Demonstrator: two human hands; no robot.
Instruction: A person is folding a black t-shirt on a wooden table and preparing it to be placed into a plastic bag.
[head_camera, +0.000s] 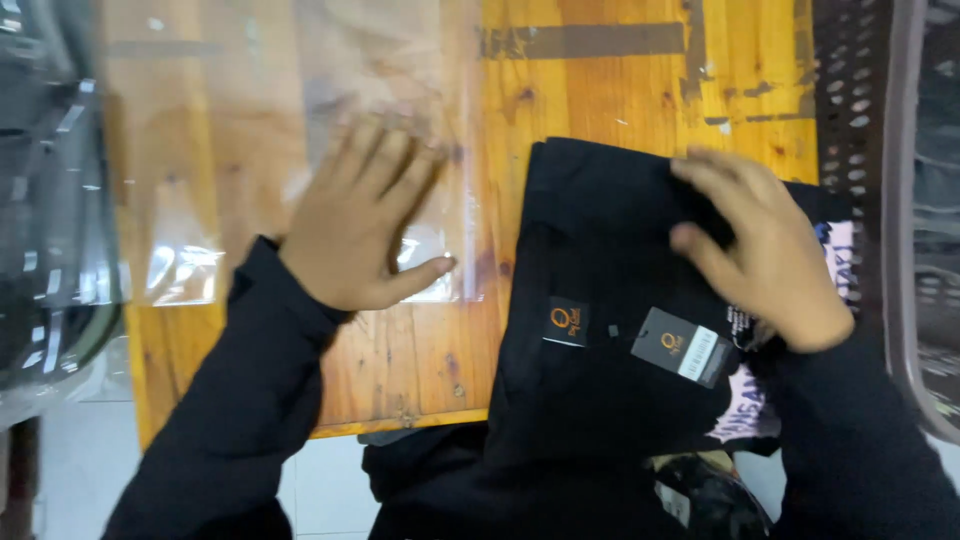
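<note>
A folded black garment with a small dark label and a hanging tag lies on the right half of a wooden table. My right hand rests on its upper right part, fingers curled onto the cloth. To the left a clear plastic bag lies flat on the wood. My left hand presses flat on the bag's lower right part, fingers spread. Both arms wear black sleeves.
A dark perforated plastic crate stands along the right edge. Black items wrapped in shiny plastic sit at the far left. More dark cloth with pale print hangs below the table's near edge over a pale floor.
</note>
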